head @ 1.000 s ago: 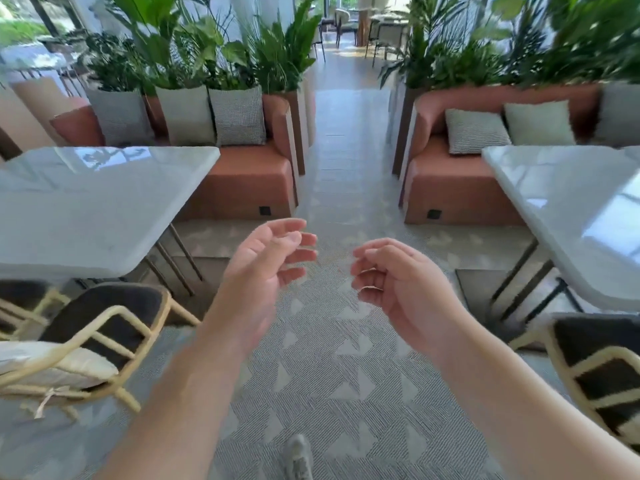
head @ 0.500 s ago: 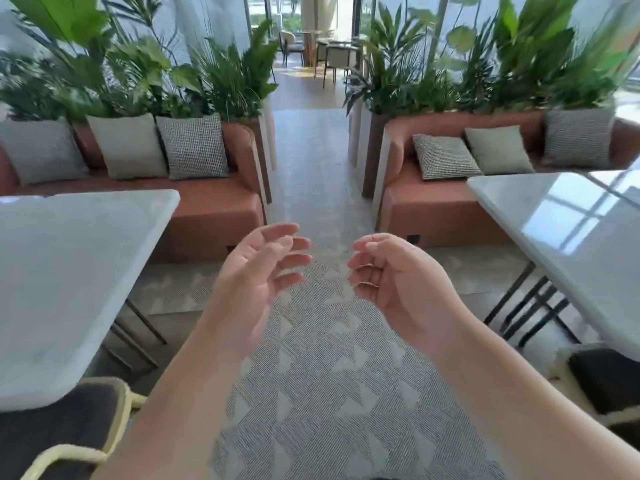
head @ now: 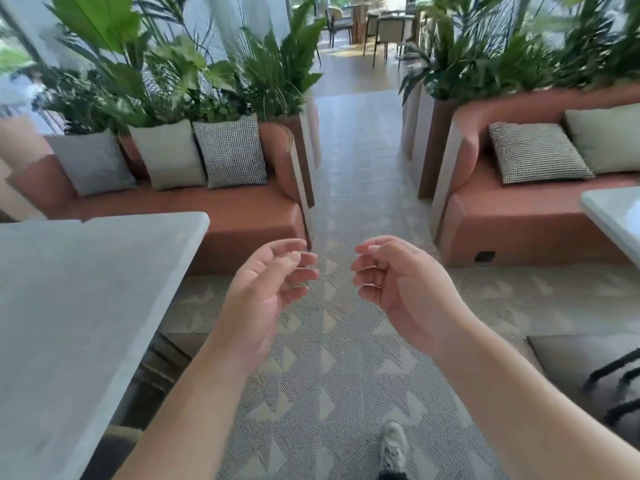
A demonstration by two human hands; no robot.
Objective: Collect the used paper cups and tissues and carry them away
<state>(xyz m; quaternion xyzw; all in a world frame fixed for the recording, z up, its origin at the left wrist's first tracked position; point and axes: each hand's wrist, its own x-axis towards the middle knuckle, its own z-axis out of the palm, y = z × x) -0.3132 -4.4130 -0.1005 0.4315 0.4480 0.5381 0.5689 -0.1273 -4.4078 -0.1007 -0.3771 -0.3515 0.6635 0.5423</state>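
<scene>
No paper cup or tissue shows anywhere in view. My left hand [head: 266, 285] and my right hand [head: 405, 289] hover side by side in mid-air over the patterned carpet [head: 329, 375], palms turned toward each other, a small gap between them. The fingers of both are loosely curled and hold nothing. The white marble table [head: 79, 306] lies to the left of my left forearm, and its top is bare.
A second white table [head: 613, 216] juts in at the right edge. Terracotta sofas [head: 242, 216] [head: 519, 220] with cushions flank a tiled aisle [head: 360, 161] leading ahead between planters. A dark seat [head: 588, 368] sits lower right. My shoe [head: 393, 448] is on the carpet.
The view has advanced along the aisle: the sofas are closer and the left table now fills the lower left. Both hands keep the same loose, empty pose.
</scene>
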